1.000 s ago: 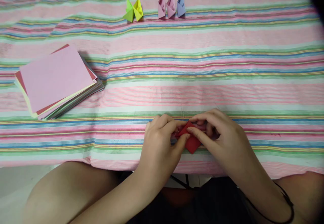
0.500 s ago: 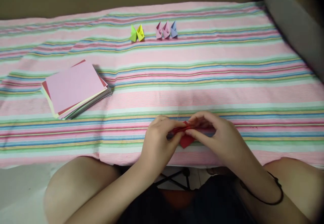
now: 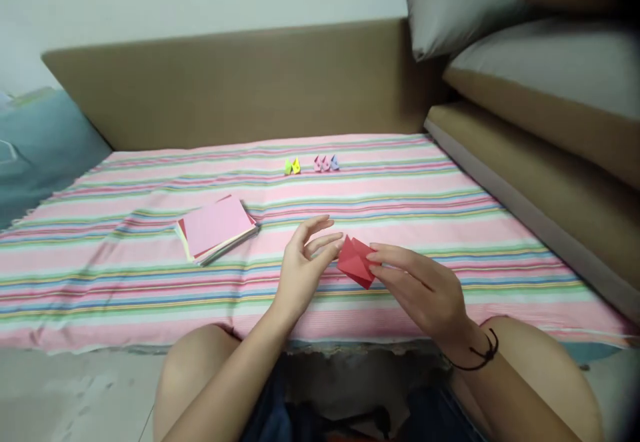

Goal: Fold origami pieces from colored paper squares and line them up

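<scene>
A folded red origami paper, with pointed flaps at its top, is held just above the near part of the striped cloth. My right hand pinches its right edge between thumb and fingers. At its left side is my left hand, fingers apart and curved; the thumb tip is close to the paper, and whether it touches I cannot tell. Farther back stand small folded paper pieces: a green one, a yellow one, two pink ones and a blue one.
A stack of coloured paper sheets, pink on top, lies to the left of my hands. A brown backboard rises behind the cloth. Cushions are piled on the right, and a blue-grey fabric item is at the far left.
The head view has tilted up, showing more of the backboard and cushions. My left fingers have come off the red paper and spread; my right hand keeps hold of it, now more unfolded to view.
</scene>
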Demonstrator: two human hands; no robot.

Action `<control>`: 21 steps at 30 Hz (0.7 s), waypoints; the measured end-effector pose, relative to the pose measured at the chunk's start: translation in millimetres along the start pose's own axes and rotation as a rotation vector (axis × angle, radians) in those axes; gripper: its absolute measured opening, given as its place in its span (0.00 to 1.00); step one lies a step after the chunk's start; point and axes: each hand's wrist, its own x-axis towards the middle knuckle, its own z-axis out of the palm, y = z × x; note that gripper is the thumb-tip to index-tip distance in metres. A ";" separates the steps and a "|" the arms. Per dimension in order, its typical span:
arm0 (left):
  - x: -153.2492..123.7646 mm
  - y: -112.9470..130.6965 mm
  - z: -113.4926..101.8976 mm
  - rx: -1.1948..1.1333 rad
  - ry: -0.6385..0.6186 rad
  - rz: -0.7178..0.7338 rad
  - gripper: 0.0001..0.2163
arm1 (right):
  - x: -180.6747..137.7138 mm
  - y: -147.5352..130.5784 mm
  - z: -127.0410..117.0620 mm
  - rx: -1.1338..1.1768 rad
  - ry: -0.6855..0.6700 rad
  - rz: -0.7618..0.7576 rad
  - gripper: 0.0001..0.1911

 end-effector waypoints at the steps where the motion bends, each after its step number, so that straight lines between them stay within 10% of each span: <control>1: -4.5 10.9 0.3 -0.013 -0.011 -0.020 0.21 | 1.4 -5.9 -4.6 -0.021 0.041 -0.050 0.18; 6: -29.3 62.4 6.7 -0.070 -0.359 -0.136 0.20 | 16.7 -35.7 -26.9 -0.088 0.152 -0.192 0.23; 21: -26.7 125.8 28.0 0.128 -0.263 0.231 0.08 | 87.7 -53.7 -59.0 0.261 0.090 -0.005 0.08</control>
